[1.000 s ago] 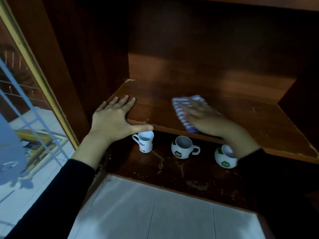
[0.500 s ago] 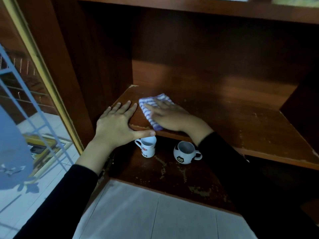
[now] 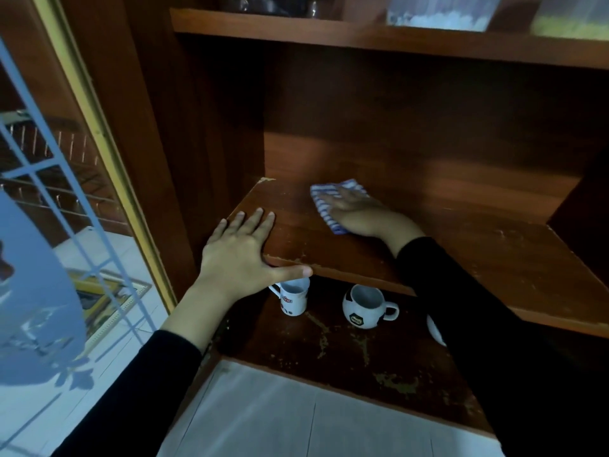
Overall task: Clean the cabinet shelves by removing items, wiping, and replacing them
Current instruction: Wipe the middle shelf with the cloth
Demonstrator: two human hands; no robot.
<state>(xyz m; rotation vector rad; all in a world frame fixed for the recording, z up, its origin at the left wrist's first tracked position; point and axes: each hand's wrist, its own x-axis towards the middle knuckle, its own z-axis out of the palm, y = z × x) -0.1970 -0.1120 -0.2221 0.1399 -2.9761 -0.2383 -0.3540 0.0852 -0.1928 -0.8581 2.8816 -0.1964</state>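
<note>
Currently wiping shelf (image 3: 494, 258); cloth (image 3: 324, 199) at its back left.
Right hand (image 3: 359, 211) presses cloth, fingers flat; left hand (image 3: 237, 255) rests straight-fingered on front left corner. Risk: swept grit could drop into mugs (image 3: 293, 300) below.

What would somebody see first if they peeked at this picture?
First, the two hands on the wooden shelf: the right hand presses a blue-and-white striped cloth flat near the back, and the left hand rests flat on the front left corner. Next, on the level below, a white mug stands beside a football-patterned mug.
</note>
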